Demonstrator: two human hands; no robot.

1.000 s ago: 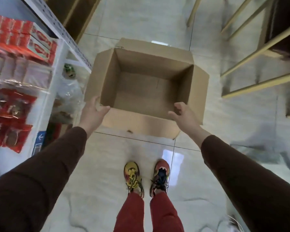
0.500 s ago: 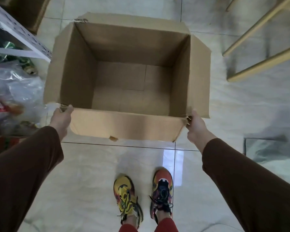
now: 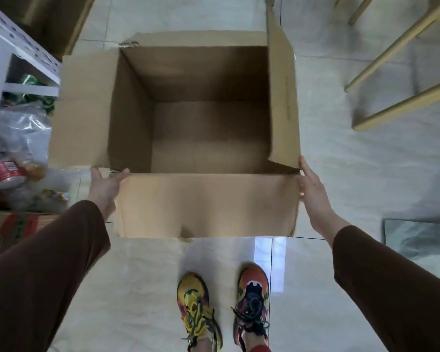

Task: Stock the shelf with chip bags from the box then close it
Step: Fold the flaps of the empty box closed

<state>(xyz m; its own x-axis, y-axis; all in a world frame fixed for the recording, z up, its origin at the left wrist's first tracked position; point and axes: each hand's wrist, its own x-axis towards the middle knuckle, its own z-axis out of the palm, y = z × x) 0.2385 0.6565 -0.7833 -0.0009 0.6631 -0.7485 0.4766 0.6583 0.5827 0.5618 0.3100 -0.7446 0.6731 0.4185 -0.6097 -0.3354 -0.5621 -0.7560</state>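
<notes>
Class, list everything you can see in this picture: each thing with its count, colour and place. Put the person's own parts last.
cardboard box: one, brown, open and empty, on the floor ahead
shelf: one, white, far left
plastic bags: clear, heaped under the shelf
printed carton: one, brown, red and green, left edge
wooden frames: pale yellow, upper right
floor: pale glossy tiles
shoes: two, yellow and orange
sleeves: two, dark brown
left hand: near-left box corner
right hand: near-right box corner
</notes>
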